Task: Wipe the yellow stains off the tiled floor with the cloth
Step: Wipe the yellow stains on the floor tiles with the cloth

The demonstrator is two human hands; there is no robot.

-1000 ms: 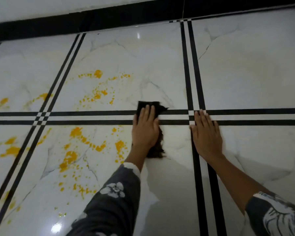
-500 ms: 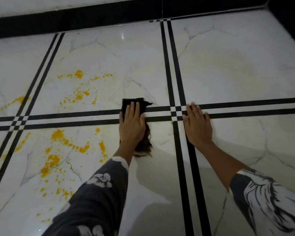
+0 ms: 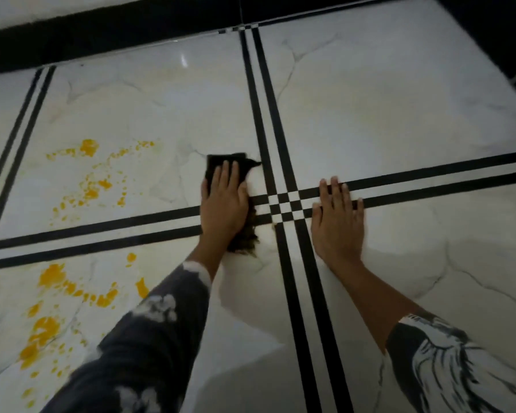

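My left hand (image 3: 223,204) presses flat on a dark cloth (image 3: 221,163), whose edges stick out beyond the fingertips and beside the wrist. The cloth lies on the white marble floor (image 3: 385,114) just left of the crossing of black double lines (image 3: 285,205). My right hand (image 3: 337,222) rests flat on the floor to the right of that crossing, fingers spread, holding nothing. Yellow stains (image 3: 90,186) speckle the tile left of the cloth. More yellow stains (image 3: 51,293) cover the near-left tile.
A black skirting band (image 3: 111,28) runs along the far edge, with a dark border (image 3: 495,34) at the far right. Black double grout lines (image 3: 21,138) divide the tiles. The right-hand tiles show no yellow.
My left hand has slid the cloth forward and to the right, closer to the line crossing. My right hand has stayed planted. The view has shifted left and turned.
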